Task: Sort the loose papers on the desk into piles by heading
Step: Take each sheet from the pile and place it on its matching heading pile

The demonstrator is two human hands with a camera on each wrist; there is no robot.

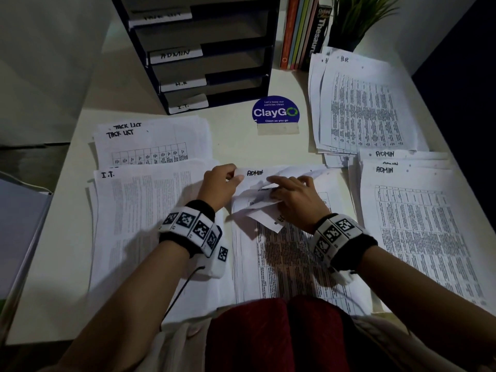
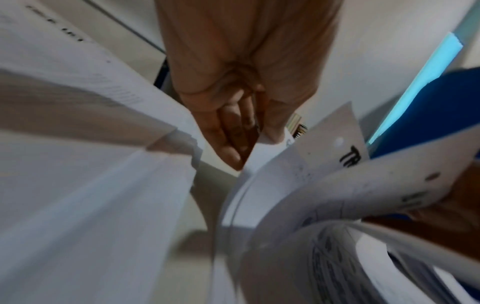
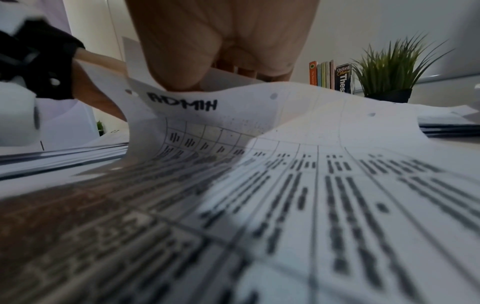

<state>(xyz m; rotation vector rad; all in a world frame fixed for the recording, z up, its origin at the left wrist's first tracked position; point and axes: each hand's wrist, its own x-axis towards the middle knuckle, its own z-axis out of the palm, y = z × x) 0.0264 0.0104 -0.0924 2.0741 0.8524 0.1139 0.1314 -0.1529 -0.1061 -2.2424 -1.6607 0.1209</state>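
Observation:
A stack of unsorted papers (image 1: 290, 264) lies at the desk's front centre. My left hand (image 1: 222, 183) pinches the top left corner of a sheet headed ADMIN (image 1: 255, 173) between thumb and fingers (image 2: 233, 152). Just right of it, my right hand (image 1: 292, 194) holds several folded-back sheets (image 1: 265, 208) off the stack, with the thumb (image 3: 176, 78) in front of the paper and the fingers behind. The ADMIN sheet (image 3: 233, 123) curves up under that hand. One curled sheet (image 2: 348, 156) shows a heading starting "TA". Sorted piles lie around: TASK LIST (image 1: 150, 140), I.T. (image 1: 139, 210), H.R (image 1: 362, 108), ADMIN (image 1: 416, 224).
A black letter tray (image 1: 204, 49) with labelled shelves stands at the back. Books (image 1: 300, 30) and a potted plant (image 1: 357, 20) stand at the back right. A blue ClayGo sign (image 1: 276, 114) stands mid-desk, with bare desk (image 1: 241, 146) in front of it.

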